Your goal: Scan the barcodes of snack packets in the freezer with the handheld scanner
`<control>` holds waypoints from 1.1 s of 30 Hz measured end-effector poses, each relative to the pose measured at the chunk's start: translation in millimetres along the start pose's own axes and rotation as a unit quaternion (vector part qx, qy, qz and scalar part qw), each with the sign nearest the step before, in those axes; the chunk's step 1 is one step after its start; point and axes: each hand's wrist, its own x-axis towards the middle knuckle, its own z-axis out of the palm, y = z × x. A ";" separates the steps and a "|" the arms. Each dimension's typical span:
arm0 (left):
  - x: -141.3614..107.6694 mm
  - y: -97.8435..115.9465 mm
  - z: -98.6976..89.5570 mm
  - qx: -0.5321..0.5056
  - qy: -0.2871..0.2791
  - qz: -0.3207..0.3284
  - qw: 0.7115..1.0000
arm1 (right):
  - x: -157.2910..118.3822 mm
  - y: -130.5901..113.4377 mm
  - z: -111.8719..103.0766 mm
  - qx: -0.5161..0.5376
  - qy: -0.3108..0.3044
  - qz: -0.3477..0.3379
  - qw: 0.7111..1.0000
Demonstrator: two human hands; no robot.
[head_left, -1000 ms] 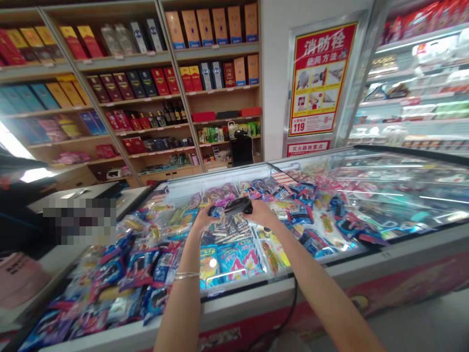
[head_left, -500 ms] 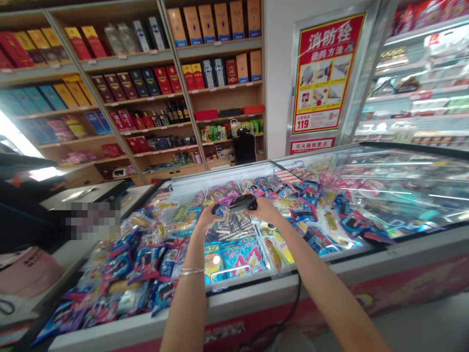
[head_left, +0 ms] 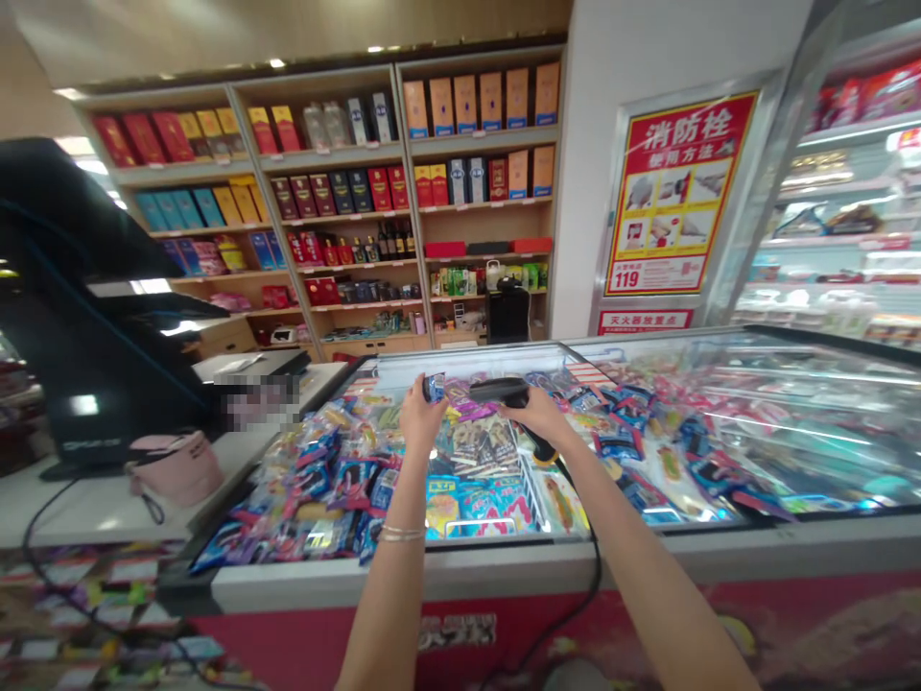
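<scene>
My left hand (head_left: 421,415) is closed on a small blue packet (head_left: 435,387) with a white barcode label facing right. In my right hand (head_left: 539,415) is a black barcode scanner (head_left: 498,389), its head pointing left toward the packet, a short gap between them. The scanner's handle slants down below my palm, and a black cable (head_left: 597,566) runs from it down the freezer front. Both hands are above a chest freezer (head_left: 309,587) filled with wrapped ice creams. Blue ice cream packets (head_left: 496,506) lie below my hands, and a loose heap of wrapped ice creams (head_left: 317,485) lies to the left.
A white counter (head_left: 107,509) on the left holds a black screen terminal (head_left: 93,336) and a pink bag (head_left: 177,468). Shelves (head_left: 345,216) of boxed bottles stand behind the freezer. Glass (head_left: 827,413) covers the freezer's right part. A red fire hydrant poster (head_left: 680,192) hangs on the wall.
The view has swung left and up. My hands have moved apart: the packet is now raised upright on the left, and the scanner's head and handle show more clearly.
</scene>
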 end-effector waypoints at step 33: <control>-16.6 -163.3 -58.4 0.230 -0.021 -0.069 0.971 | -21.3 40.6 150.3 0.527 -0.109 0.253 0.804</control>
